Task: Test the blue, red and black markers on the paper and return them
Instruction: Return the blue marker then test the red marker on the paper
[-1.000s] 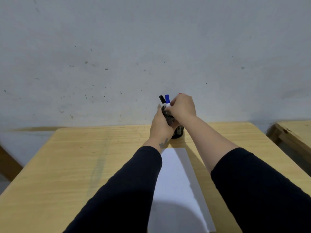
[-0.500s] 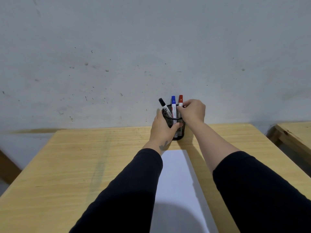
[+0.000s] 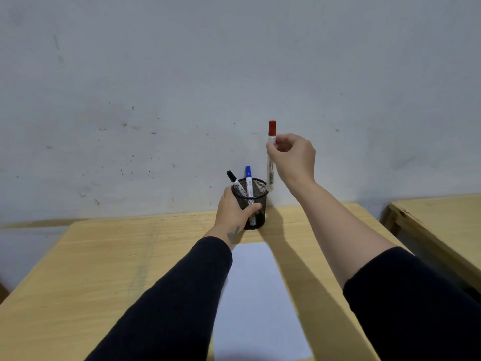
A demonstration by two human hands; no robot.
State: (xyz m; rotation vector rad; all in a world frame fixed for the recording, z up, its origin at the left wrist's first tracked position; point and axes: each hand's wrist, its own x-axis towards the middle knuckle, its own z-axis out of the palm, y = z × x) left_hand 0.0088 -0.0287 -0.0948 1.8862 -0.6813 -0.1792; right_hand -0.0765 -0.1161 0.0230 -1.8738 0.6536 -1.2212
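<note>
I see my right hand [image 3: 291, 155] pinching the capped red marker [image 3: 271, 157] upright above the mesh cup [image 3: 256, 204], which my left hand [image 3: 234, 209] grips on the bench [image 3: 104, 256]. A loose pinch could drop it; the paper [image 3: 257, 295] looks unmarked.

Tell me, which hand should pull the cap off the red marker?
Probably the left hand: it only steadies the mesh cup, while the right hand already grips the red marker upright.

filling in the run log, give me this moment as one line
right hand: red marker held upright above cup | left hand: grips mesh cup | in cup: blue marker, black marker
</note>
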